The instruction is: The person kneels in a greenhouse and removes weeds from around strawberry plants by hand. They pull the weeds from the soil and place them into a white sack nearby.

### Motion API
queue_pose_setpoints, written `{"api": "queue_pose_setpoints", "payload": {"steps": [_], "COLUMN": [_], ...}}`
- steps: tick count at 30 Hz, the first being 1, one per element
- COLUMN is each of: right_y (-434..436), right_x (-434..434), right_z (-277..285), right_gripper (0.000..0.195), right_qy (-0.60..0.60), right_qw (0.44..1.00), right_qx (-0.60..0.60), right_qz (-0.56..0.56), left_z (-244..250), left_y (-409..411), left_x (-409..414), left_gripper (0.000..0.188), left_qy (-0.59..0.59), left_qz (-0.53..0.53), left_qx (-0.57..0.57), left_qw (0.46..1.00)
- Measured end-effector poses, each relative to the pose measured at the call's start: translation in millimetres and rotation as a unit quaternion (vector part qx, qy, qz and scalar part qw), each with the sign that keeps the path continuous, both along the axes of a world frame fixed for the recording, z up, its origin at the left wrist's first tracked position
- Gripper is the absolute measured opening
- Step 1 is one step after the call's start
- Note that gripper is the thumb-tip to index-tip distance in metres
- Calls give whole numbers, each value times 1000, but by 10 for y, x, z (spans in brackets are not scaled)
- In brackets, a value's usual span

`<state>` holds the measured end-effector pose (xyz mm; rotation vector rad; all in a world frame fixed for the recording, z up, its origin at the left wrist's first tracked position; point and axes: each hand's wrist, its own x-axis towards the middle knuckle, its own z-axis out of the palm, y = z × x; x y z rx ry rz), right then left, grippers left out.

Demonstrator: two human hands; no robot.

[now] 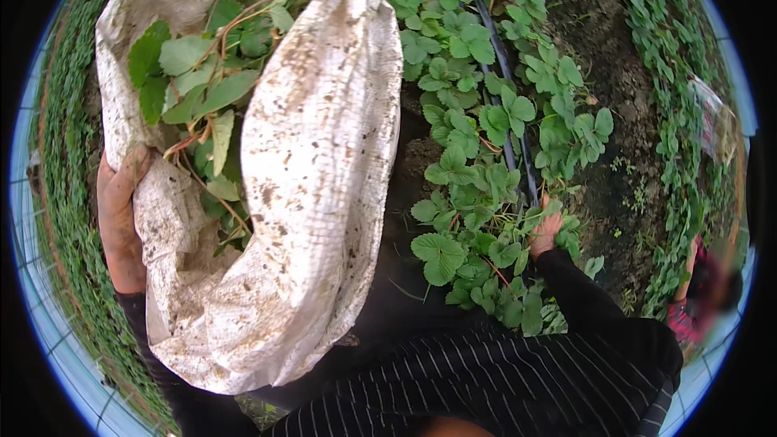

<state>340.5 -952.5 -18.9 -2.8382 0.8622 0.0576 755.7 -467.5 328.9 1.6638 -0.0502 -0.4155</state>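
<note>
My left hand grips the rim of a white woven plastic sack, thumb over the edge and the other fingers hidden behind it. Soil specks stain the sack. Cut strawberry leaves and reddish runners lie inside its wide mouth. On the right, my right hand reaches down among the strawberry plants, beside a black drip irrigation tube. Leaves cover most of its fingers, so whether it holds anything cannot be seen.
Dark soil runs between the plant rows. Another strawberry row lies to the right, with a second filled sack on it. A person in a red checked sleeve is at the far right. More plants line the left.
</note>
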Motion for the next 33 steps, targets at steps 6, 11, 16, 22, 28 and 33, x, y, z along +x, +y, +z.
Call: {"api": "queue_pose_setpoints", "payload": {"steps": [6, 11, 16, 22, 28, 33], "right_y": [80, 169, 176, 260, 381, 576], "right_x": [71, 133, 119, 42, 437, 796], "right_z": [109, 309, 314, 445, 703, 1372], "right_gripper": [62, 59, 57, 53, 53, 50], "right_qy": [-46, -90, -89, -98, -48, -107], "right_qw": [999, 996, 996, 992, 952, 911], "right_qx": [-9, 14, -1, 7, 192, 193], "right_qz": [-9, -15, -23, -76, -232, -348], "left_z": [-199, -290, -257, -56, 139, -53], "left_y": [-414, -584, -805, -1308, -1463, -1189], "left_x": [-79, -57, -44, 129, -30, 355], "left_gripper": [38, 38, 37, 36, 42, 43], "left_qy": [-116, -206, -329, -618, -816, -780], "left_qz": [118, 27, -62, -253, -292, -282], "left_qx": [78, 99, 162, 268, 345, 345], "left_qw": [983, 973, 928, 694, 360, 440]}}
